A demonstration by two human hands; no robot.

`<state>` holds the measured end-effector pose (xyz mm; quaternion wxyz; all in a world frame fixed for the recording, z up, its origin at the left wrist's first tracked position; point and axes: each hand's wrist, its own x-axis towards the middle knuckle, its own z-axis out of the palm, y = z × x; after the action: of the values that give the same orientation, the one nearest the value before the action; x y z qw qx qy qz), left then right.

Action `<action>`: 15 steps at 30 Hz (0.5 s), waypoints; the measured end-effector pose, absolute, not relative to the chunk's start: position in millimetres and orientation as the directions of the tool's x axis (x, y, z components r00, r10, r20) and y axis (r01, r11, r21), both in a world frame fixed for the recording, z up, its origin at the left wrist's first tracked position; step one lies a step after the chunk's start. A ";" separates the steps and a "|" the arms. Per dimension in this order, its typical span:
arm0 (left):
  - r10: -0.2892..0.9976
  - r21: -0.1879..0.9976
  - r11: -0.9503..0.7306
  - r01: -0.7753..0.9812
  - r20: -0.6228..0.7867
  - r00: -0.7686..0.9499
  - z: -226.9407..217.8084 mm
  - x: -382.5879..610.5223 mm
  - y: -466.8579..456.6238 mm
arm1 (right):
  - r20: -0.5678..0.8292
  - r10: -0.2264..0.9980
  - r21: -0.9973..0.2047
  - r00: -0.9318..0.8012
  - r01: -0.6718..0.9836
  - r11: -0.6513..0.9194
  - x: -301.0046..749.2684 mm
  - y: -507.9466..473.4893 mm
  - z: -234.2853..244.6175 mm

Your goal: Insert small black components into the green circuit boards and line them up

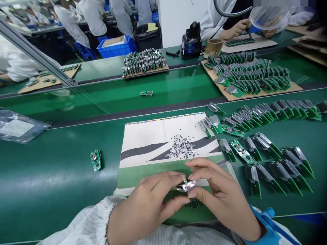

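"Where's the part?"

"Pinched between the fingers (201, 164) of the left hand (145, 204) and right hand (219, 195): a small silver component (188, 185), held from both sides, its thin wire legs sticking up (the fingertips hide some of it)."

"And beyond the fingers?"

"Just ahead, a heap of tiny metal-legged parts (181, 147) sits on a printed paper sheet (153, 132). To the right, rows of green circuit boards (278, 172) with metal covers lie on the green worktop (51, 180)."
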<state>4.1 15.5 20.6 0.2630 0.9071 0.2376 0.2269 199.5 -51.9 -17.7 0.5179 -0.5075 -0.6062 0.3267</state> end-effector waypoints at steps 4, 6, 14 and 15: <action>0.523 0.401 -0.816 0.417 0.204 0.828 39.8 11.1 61.7 | 0.208 0.972 -0.957 0.108 0.228 0.179 204.7 -58.1 -17.3; 0.647 0.254 -0.751 0.609 0.099 0.756 44.4 23.9 105.5 | 0.126 0.981 -0.971 0.146 0.222 0.092 209.1 -64.7 -16.5; 0.798 0.142 -0.602 0.786 0.077 0.597 9.9 88.3 288.2 | -0.251 0.935 -0.957 0.249 0.082 -0.279 249.5 -108.7 -28.7; 0.802 0.151 -0.596 0.789 0.066 0.594 6.0 93.9 297.4 | -0.221 0.931 -0.964 0.292 0.080 -0.254 257.8 -115.9 -29.3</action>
<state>93.9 297.4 6.0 0.0531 0.8911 0.4463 0.0635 257.8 -115.9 -29.3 0.4715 -0.6509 -0.3881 0.4511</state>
